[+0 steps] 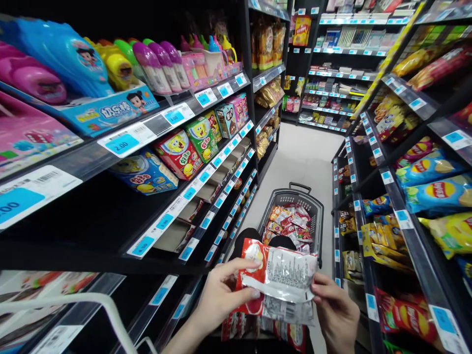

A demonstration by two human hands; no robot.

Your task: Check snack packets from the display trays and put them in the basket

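Note:
My left hand (pixel 224 290) pinches the left end of a red and silver snack packet (pixel 287 273), thumb below and fingers on top. The packet's printed back and pale centre seam face up. At its right edge the fingers of my right hand (pixel 334 305) are closed on the wrapper. Just below, more red and silver packets (pixel 236 327) lie close under the held one, partly hidden by it. Beyond my dark-clad knees, a grey shopping basket (pixel 320 221) on the floor contains many small red, orange and white packets (pixel 291 219).
Shelves with boxed snacks (pixel 177 155) and candy toys (pixel 83 61) line the left side. Bagged chips (pixel 438 191) fill the right shelves. A white metal rail (pixel 88 298) sits at lower left. Pale aisle floor (pixel 306 147) runs toward a back shelf (pixel 348 51).

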